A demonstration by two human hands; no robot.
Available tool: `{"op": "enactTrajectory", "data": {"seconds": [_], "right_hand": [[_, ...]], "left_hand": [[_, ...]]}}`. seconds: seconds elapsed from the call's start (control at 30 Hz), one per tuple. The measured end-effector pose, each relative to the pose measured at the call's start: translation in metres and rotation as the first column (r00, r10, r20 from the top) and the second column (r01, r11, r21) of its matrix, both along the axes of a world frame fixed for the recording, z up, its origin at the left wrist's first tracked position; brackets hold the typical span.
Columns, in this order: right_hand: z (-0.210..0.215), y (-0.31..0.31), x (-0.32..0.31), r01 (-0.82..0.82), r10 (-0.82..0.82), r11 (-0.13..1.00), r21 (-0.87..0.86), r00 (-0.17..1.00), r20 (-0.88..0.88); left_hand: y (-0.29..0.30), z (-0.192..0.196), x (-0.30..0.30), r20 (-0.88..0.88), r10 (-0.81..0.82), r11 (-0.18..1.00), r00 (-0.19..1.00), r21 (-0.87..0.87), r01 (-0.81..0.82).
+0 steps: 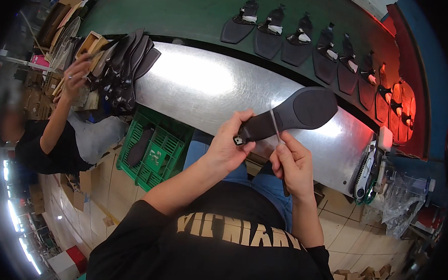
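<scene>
A black shoe (294, 111) is turned with its dark sole up, over the steel worktop. My left hand (227, 144) is closed round its narrow heel end at the left. The broad toe end points away to the upper right. In the fingers of my right hand (295, 161) is a slim, straight metal tool (276, 125), pinched near its lower part. Its thin blade-like length lies across the middle of the sole, touching or just above it. Part of its handle is hidden behind my right hand.
Several black sandals (296, 40) stand in a row on the green belt (190, 11) beyond the steel worktop (187, 74). More shoe parts (124, 69) are heaped at left, near a co-worker's raised hand (77, 74). A green crate (172, 152) sits below; a cutter-like tool (368, 168) hangs at right.
</scene>
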State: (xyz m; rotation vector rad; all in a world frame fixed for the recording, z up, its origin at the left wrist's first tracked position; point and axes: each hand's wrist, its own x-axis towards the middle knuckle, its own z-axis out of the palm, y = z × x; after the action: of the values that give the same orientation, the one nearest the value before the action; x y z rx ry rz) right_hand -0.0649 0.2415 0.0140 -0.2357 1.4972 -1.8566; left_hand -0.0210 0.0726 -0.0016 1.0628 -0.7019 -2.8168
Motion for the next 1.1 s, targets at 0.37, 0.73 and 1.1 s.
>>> {"op": "enactTrajectory", "data": {"seconds": [0.37, 0.73, 1.1], "right_hand": [[-0.006, -0.009, 0.018, 0.068, -0.017, 0.985, -0.162, 0.954, 0.300], [-0.003, -0.013, 0.023, 0.198, 0.132, 0.942, 0.272, 0.528, -0.839], [0.002, -0.015, 0.038, 0.162, 0.067, 0.972, 0.172, 0.509, -0.858]], "left_hand": [[0.003, -0.003, -0.001, -0.152, -0.031, 0.788, 0.988, -0.611, -0.070], [0.000, 0.010, 0.004, -0.243, -0.025, 0.847, 0.970, -0.520, -0.108], [-0.006, 0.026, -0.009, -0.044, -0.042, 0.985, 0.998, 0.163, 0.049]]}}
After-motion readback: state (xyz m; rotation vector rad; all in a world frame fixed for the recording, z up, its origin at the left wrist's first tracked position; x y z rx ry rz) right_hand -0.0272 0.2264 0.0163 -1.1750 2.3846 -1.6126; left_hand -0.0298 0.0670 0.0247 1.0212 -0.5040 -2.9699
